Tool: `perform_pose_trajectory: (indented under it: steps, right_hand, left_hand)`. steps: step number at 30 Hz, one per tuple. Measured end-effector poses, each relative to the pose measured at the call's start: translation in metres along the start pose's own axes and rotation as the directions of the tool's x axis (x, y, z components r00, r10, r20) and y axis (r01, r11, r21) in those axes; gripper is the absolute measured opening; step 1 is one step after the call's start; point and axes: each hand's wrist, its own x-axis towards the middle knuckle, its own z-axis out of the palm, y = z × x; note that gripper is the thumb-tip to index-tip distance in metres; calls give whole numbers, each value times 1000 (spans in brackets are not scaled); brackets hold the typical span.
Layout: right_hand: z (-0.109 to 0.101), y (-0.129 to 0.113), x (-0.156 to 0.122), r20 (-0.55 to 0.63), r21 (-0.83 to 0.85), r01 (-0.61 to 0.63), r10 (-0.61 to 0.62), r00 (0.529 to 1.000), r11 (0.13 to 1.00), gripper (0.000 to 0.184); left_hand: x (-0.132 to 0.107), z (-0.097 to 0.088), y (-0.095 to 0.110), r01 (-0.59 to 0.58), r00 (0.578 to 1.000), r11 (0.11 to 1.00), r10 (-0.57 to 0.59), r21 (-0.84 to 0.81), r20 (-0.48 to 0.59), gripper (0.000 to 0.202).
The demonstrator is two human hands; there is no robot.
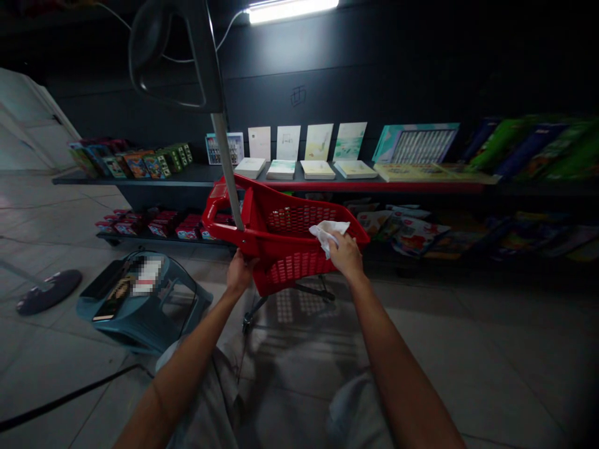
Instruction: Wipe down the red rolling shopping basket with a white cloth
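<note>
In front of me stands a red plastic shopping cart [299, 265] on thin dark legs with small wheels. A grey pole with a black loop handle [216, 75] rises from its left end. My left hand [240, 273] is closed on the cart's lower left edge, its fingertips partly hidden behind the plastic. A crumpled white tissue [329, 232] is in my right hand [346, 254], whose fingers press it against the top rim of the cart's near side, towards the right end.
Behind the cart runs a dark shelf [187, 176] with notebooks [318, 169], boxes [154, 163] and bagged goods [412, 232]. A blue-grey stool [182, 305] holding a phone [112, 300] stands at left, near a round dark base [51, 292]. A tube light [292, 9] hangs above.
</note>
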Motion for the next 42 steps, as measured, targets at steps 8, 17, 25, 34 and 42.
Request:
perform_pose_trajectory:
  steps: [8, 17, 25, 34, 42]
  right_hand:
    - [8, -14, -14, -29, -31, -13, 12, 1000, 999, 41]
    - [8, -72, -39, -94, 28, 143, -140, 986, 989, 36]
    - [8, -118, -46, -90, 155, 241, -230, 969, 958, 40]
    - [-20, -39, -38, 78, 11, 64, -64, 995, 998, 40]
    - [-21, -25, -42, 72, -9, 7, -7, 997, 1000, 42]
  left_hand:
    - [1, 2, -19, 7, 998, 997, -12, -74, -64, 47]
    - [-13, 15, -24, -37, 971, 994, 11, -104, -240, 38]
    - [-16, 7, -19, 38, 991, 999, -42, -33, -127, 40]
    - [-4, -2, -33, -3, 989, 998, -6, -59, -147, 38]
    - [3, -7, -40, -8, 985, 997, -4, -72, -171, 36]
